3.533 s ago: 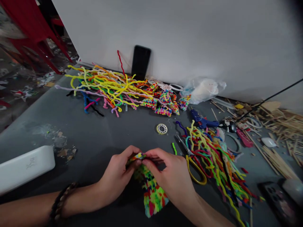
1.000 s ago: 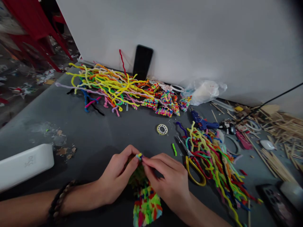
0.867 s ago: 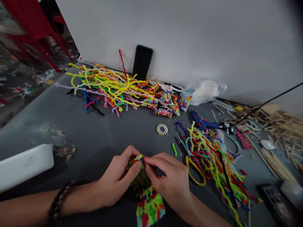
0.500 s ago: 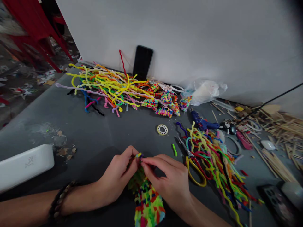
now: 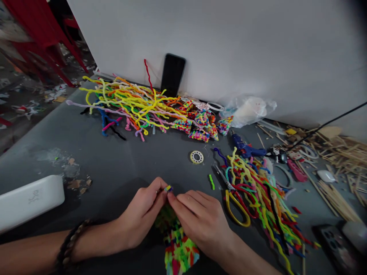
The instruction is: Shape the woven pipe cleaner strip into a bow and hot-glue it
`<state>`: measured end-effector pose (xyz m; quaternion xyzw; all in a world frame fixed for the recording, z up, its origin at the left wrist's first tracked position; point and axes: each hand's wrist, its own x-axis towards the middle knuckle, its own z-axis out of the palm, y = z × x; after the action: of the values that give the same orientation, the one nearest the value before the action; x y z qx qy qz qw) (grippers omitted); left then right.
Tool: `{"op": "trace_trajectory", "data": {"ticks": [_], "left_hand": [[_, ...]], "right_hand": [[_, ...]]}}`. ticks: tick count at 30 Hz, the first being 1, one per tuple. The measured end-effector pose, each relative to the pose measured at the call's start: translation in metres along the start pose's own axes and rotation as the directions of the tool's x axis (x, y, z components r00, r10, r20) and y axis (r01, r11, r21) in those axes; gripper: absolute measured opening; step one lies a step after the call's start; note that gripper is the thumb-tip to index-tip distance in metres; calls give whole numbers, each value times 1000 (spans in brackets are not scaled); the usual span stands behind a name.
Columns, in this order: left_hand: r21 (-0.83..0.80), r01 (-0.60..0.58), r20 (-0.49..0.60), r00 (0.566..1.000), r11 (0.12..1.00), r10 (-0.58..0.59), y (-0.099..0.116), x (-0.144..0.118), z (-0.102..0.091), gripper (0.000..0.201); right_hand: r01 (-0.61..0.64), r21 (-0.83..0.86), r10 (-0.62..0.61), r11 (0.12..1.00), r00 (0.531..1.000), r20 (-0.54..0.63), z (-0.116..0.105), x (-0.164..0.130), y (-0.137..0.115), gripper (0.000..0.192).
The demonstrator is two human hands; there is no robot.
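A woven piece of multicoloured pipe cleaners (image 5: 181,250) hangs below my two hands, its upper part shadowed and partly covered by them. My left hand (image 5: 145,210) pinches its top end, where a small yellow and blue tip shows above the fingers. My right hand (image 5: 200,221) is closed against that same tip, thumb and forefinger meeting my left fingertips; what lies between them is hidden. Scissors (image 5: 236,206) with yellow and red handles rest right of my right hand, beside a pile of loose pipe cleaners (image 5: 263,191). A short green piece (image 5: 211,181) lies nearby.
A larger pile of pipe cleaners (image 5: 129,103) and several small woven pieces (image 5: 200,122) lie along the wall. A phone (image 5: 172,74) leans there. Also around are a tape roll (image 5: 196,157), a blue glue gun (image 5: 247,148), a white power bank (image 5: 31,200) and wooden sticks (image 5: 341,200).
My right hand's fingers have shifted, the thumb and forefinger pressing closer to the tip held by my left hand. The woven piece has moved slightly. My left hand stays in place.
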<state>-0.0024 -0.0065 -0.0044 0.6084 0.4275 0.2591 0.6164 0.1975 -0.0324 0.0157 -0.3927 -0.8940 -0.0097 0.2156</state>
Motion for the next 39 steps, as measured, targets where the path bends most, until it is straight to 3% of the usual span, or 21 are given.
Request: {"op": "trace_trajectory", "data": {"ticks": [5, 8, 10, 12, 14, 16, 18, 21, 26, 29, 33, 36, 39], "left_hand": [[5, 46, 8, 999, 999, -46, 6, 1, -1, 34], [31, 11, 9, 1000, 999, -12, 6, 3, -2, 33], [45, -14, 29, 1000, 999, 13, 5, 4, -2, 31], [39, -24, 51, 998, 999, 22, 4, 3, -2, 29], [24, -29, 53, 998, 999, 27, 3, 3, -2, 29], [30, -38, 45, 998, 999, 37, 1, 2, -1, 29], [60, -39, 46, 998, 997, 36, 0, 2, 0, 28], [100, -38, 40, 999, 994, 34, -2, 1, 1, 25], [81, -56, 46, 998, 995, 52, -4, 0, 1, 24], [53, -55, 42, 998, 997, 53, -5, 0, 0, 24], [3, -29, 51, 998, 1000, 29, -5, 1, 0, 28], [-20, 3, 55, 998, 1000, -2, -4, 2, 0, 32], [-32, 29, 59, 998, 999, -27, 0, 2, 0, 34]], "right_hand": [[79, -108, -78, 991, 997, 14, -5, 4, -4, 21], [173, -161, -162, 972, 984, 79, -4, 5, -7, 25], [172, -170, -154, 970, 981, 116, -3, 5, -6, 27], [103, -82, -93, 991, 989, 117, -4, 5, -1, 28], [-22, 124, 12, 992, 997, 80, -7, 6, 5, 28], [-194, 359, 194, 913, 980, 34, -11, 8, 11, 26], [-349, 496, 393, 795, 920, 18, -14, 11, 13, 22], [-487, 529, 543, 695, 838, 58, -14, 14, 10, 15], [-506, 539, 572, 673, 818, 54, -3, 12, 1, 12], [-439, 533, 529, 724, 848, -20, 1, 11, -1, 13], [-294, 390, 371, 872, 919, -135, 2, 10, -1, 13], [-123, 179, 157, 976, 970, -186, 0, 6, 1, 17], [115, -102, -128, 988, 983, -134, -6, 3, 3, 26]]}}
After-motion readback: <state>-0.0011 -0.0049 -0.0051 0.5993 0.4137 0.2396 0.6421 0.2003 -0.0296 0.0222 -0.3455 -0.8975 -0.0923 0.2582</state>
